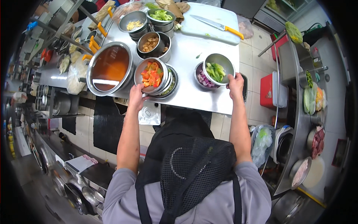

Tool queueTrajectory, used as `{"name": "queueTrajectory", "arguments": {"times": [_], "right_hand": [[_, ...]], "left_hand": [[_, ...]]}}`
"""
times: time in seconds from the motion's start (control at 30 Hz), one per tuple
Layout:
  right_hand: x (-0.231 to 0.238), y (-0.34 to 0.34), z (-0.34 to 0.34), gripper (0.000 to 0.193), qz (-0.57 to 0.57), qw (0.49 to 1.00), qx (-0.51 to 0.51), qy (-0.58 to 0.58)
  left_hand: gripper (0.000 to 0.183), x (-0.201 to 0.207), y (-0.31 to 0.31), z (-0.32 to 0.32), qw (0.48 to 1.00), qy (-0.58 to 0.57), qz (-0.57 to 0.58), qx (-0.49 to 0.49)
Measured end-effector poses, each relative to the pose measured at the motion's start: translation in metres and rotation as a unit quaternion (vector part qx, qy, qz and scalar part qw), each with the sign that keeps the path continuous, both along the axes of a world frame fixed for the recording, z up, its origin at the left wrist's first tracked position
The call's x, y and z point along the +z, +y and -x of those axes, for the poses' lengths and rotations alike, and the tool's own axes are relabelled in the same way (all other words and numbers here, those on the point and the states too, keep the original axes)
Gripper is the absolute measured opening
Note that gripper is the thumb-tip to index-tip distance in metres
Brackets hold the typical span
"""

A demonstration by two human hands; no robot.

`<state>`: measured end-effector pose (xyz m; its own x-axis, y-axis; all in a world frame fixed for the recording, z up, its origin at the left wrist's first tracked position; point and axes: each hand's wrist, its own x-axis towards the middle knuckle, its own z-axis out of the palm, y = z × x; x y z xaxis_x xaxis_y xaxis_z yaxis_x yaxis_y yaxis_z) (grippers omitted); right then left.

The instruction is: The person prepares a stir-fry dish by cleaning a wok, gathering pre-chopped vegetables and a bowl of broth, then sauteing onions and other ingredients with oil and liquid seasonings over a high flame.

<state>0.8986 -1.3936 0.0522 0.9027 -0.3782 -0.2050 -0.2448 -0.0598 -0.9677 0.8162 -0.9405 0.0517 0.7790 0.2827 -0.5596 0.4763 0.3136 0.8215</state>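
My left hand (137, 98) is closed on the near rim of a metal bowl (139, 74) of chopped red and green peppers (152, 75). That bowl sits over other stacked bowls, one with green pieces at its right. My right hand (235, 86) grips the right edge of another metal bowl (226, 65), which holds cut leafy greens (215, 72). This bowl is tilted and partly covers a bowl of chopped purple onion (203, 80). Whether it rests on the onion bowl or is held just above, I cannot tell.
A large pot of brown liquid (111, 69) stands left of my left hand. Behind are bowls of brown chunks (150, 44), minced garlic-like bits (134, 25) and sliced greens (161, 15). A yellow-handled knife (218, 26) lies on a white cutting board (194, 13).
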Motion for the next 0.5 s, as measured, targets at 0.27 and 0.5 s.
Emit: {"name": "queueTrajectory", "arguments": {"times": [0.27,0.5], "right_hand": [[-0.025,0.017,0.008,0.034,0.163,0.985,0.024,0.043],[0.005,0.041,0.024,0.038,0.407,0.905,0.027,-0.123]], "left_hand": [[0.046,-0.017,0.001,-0.003,0.935,-0.042,-0.352,0.004],[0.036,0.019,-0.002,-0.003,0.980,-0.004,-0.200,-0.018]]}}
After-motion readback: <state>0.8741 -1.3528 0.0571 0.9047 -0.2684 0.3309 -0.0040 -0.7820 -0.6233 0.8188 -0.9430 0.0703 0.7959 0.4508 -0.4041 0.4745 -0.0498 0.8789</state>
